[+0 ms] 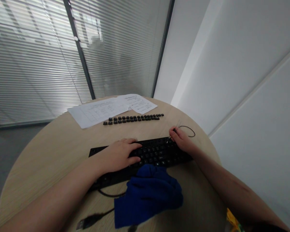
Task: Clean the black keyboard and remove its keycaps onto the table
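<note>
A black keyboard point(152, 154) lies across the table in front of me. My left hand point(122, 154) rests over its left half, fingers spread and thumb apart. At the keyboard's far right edge, my right hand point(181, 138) is closed on a small, thin keycap puller point(174, 130) with a dark handle. Its lower end reaches down to the top row of keys, where fine detail is too small to make out. Beyond the keyboard, several loose black keycaps point(135, 119) stand in two rows on the tabletop.
Printed papers point(99, 109) lie at the far side of the round wooden table point(45, 151). A crumpled blue cloth point(149, 196) covers part of the keyboard's near edge. A USB plug point(87, 221) lies near the front. A thin black cord loop point(190, 129) sits beyond my right hand.
</note>
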Demonstrator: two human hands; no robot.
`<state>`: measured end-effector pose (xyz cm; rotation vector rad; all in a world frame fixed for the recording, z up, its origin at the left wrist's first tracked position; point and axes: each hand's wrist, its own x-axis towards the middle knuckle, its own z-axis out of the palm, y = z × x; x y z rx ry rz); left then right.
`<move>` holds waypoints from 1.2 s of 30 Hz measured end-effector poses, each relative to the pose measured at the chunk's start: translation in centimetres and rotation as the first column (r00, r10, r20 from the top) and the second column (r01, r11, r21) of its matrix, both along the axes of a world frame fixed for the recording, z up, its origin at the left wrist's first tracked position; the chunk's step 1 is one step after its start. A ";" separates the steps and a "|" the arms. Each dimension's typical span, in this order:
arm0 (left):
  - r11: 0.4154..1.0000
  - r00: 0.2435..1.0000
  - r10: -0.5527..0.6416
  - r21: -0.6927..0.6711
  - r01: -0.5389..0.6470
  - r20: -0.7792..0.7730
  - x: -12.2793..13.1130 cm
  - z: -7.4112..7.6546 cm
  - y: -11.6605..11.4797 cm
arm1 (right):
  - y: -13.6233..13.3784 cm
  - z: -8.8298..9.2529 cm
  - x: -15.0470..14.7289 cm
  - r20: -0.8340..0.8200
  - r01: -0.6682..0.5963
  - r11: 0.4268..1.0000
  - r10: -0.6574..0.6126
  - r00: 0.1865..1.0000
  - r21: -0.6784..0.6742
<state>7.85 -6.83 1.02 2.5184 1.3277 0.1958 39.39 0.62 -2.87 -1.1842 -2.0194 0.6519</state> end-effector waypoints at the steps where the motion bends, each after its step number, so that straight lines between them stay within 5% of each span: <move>1: 1.000 1.000 0.001 0.000 -0.001 -0.003 0.0 0.0 0.0 | 0.0 0.0 0.0 0.001 -0.004 1.000 0.004 1.000 -0.018; 19: 1.000 1.000 -0.007 0.018 0.007 0.006 -0.1 -0.4 0.2 | 0.0 0.6 0.1 -0.023 -0.120 0.988 0.118 0.993 -0.098; 36: 1.000 1.000 0.000 0.024 0.000 0.017 -0.2 -0.5 0.4 | -0.5 1.3 -0.3 0.185 -0.220 0.970 0.199 0.962 0.101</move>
